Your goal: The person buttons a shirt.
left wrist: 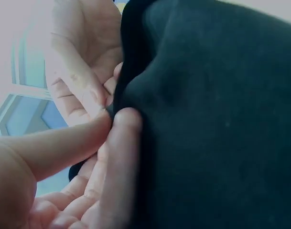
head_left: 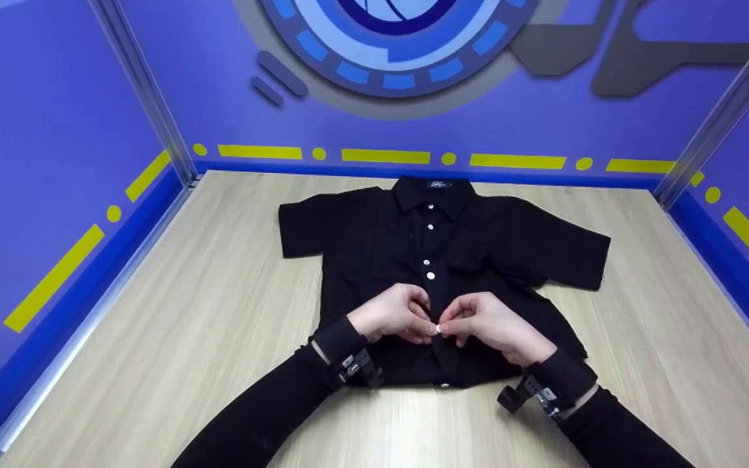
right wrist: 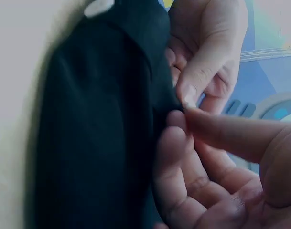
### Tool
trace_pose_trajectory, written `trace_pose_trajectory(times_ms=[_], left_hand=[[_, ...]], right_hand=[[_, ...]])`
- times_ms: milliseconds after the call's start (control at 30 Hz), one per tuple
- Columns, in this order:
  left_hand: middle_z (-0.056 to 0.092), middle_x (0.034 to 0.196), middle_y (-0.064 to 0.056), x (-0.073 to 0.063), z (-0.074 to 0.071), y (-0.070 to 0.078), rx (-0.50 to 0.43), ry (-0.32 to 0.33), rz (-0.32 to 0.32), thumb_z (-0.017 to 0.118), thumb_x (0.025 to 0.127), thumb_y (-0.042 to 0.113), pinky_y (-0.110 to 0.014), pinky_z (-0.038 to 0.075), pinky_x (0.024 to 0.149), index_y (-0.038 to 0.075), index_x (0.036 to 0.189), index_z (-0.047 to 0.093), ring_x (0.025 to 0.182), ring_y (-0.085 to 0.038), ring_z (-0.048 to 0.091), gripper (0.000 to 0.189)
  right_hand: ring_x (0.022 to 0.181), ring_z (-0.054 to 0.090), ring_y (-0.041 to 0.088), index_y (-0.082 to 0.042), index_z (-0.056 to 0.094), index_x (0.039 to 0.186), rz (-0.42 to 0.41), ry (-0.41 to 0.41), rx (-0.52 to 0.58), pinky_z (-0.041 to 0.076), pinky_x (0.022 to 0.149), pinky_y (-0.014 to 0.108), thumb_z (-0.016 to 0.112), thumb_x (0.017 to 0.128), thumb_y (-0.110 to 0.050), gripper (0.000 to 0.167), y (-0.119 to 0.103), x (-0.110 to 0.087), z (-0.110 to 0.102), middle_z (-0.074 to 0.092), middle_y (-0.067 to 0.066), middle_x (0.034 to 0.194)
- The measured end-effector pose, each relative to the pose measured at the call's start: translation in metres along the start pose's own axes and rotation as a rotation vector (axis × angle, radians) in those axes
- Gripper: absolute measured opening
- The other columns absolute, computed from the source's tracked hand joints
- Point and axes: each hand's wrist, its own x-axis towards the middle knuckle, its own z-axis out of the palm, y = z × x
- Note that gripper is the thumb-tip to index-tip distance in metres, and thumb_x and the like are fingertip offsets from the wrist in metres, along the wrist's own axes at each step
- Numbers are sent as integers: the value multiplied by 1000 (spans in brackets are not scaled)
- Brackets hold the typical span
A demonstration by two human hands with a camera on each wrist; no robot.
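A black short-sleeved button-up shirt (head_left: 374, 247) lies front up on the table, collar at the far side. Its white buttons run down the front placket. My left hand (head_left: 400, 315) and right hand (head_left: 488, 322) meet at the lower placket, thumbs almost touching at a small white button (head_left: 438, 329). Both pinch the cloth there between thumb and fingers. In the left wrist view the raised shirt edge (left wrist: 221, 109) stands beside the fingertips. Folds and fingers hide the buttonhole. Another white button (right wrist: 99, 7) shows near the hem in the right wrist view.
The light wooden table (head_left: 218, 273) stretches out on both sides of the shirt. Blue-purple panels (head_left: 43, 130) with yellow marks enclose its left, back and right. Each wrist wears a black strap (head_left: 342, 338) with a small camera.
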Motion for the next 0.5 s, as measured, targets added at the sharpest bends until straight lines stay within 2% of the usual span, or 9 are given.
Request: trace_pose_trajectory(times_ms=[67, 100, 133, 200, 300, 367, 433, 500], left_hand=[[72, 79, -10, -5, -3, 2, 101, 2, 5, 80, 76, 3, -39, 60, 63, 0, 105, 56, 67, -21, 70, 39], [73, 80, -8, -8, -6, 4, 193, 18, 26, 83, 75, 8, -37, 60, 64, 1, 105, 57, 68, -18, 70, 41], [73, 82, -5, -12, -9, 5, 303, 45, 51, 85, 73, 15, -34, 59, 67, 4, 106, 59, 71, -15, 69, 43], [72, 90, -1, -20, -15, 6, 559, 128, 105, 88, 68, 26, -31, 55, 80, 9, 107, 63, 81, -13, 65, 49], [64, 111, -2, -34, -24, 3, 917, 267, 127, 91, 58, 40, -38, 48, 91, 19, 114, 62, 103, -22, 55, 66], [55, 129, -8, -42, -29, -2, 1030, 297, 104, 91, 55, 44, -49, 44, 99, 21, 122, 58, 120, -32, 47, 78], [44, 144, -14, -48, -33, -6, 1066, 284, 80, 91, 55, 47, -58, 42, 101, 22, 130, 53, 133, -43, 37, 88], [34, 153, -17, -52, -35, -10, 1077, 246, 67, 90, 56, 50, -62, 37, 105, 23, 136, 50, 140, -48, 27, 93]], right_hand=[[65, 62, 16, -6, 69, 91, -54, -5, -129, 55, 61, 31, 78, 81, -25, 23, -2, -1, -9, 70, 5, 81], [66, 63, 15, -11, 69, 89, -92, 10, -220, 54, 62, 29, 78, 81, -28, 21, -3, -2, -16, 70, 2, 80], [68, 62, 13, -14, 69, 87, -141, 35, -323, 53, 64, 28, 79, 81, -30, 20, -3, -3, -24, 69, -1, 80], [73, 59, 11, -19, 67, 83, -230, 104, -535, 50, 67, 27, 80, 78, -30, 19, 0, -7, -44, 65, -5, 80], [82, 54, 14, -18, 64, 85, -255, 184, -799, 46, 74, 30, 86, 68, -26, 28, 8, -18, -75, 59, -3, 86], [86, 51, 17, -15, 63, 90, -213, 152, -906, 45, 77, 34, 88, 63, -25, 38, 14, -28, -91, 55, 1, 91], [90, 51, 20, -15, 62, 96, -146, 98, -974, 45, 80, 37, 89, 60, -29, 47, 18, -36, -99, 54, 2, 95], [91, 52, 21, -16, 61, 99, -89, 37, -1011, 47, 77, 40, 89, 58, -36, 53, 18, -43, -100, 54, 4, 98]])
